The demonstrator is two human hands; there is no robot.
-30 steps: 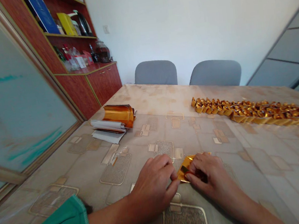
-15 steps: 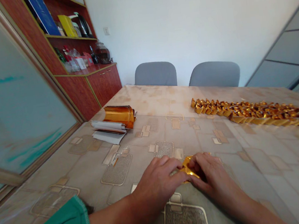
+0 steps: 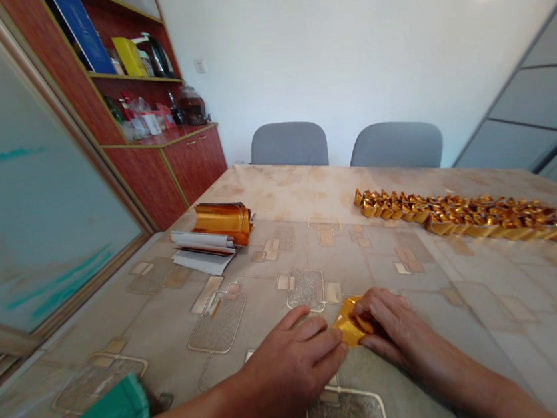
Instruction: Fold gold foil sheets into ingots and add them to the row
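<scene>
A small folded piece of gold foil paper [image 3: 348,325] lies on the table between my hands. My right hand [image 3: 399,322] is closed on its right side, with curled fingers over the top and the thumb at the near edge. The paper's right part is hidden under those fingers. My left hand [image 3: 302,348] is at its left edge, with index finger and thumb pressed together at the near left corner. The other fingers of that hand are bent and rest close to the tabletop.
Curved sheets of gold foil paper [image 3: 222,219] and white-backed sheets [image 3: 206,261] lie at the table's left. Rows of folded gold pieces [image 3: 460,214] stretch along the right. Two grey chairs [image 3: 288,144] stand behind the patterned tablecloth [image 3: 268,291]; a red cabinet [image 3: 192,158] is at far left.
My left fingers have drawn back left from the top of the foil paper to its edge, baring more of it. My right hand stays on it. The view has tilted slightly up.
</scene>
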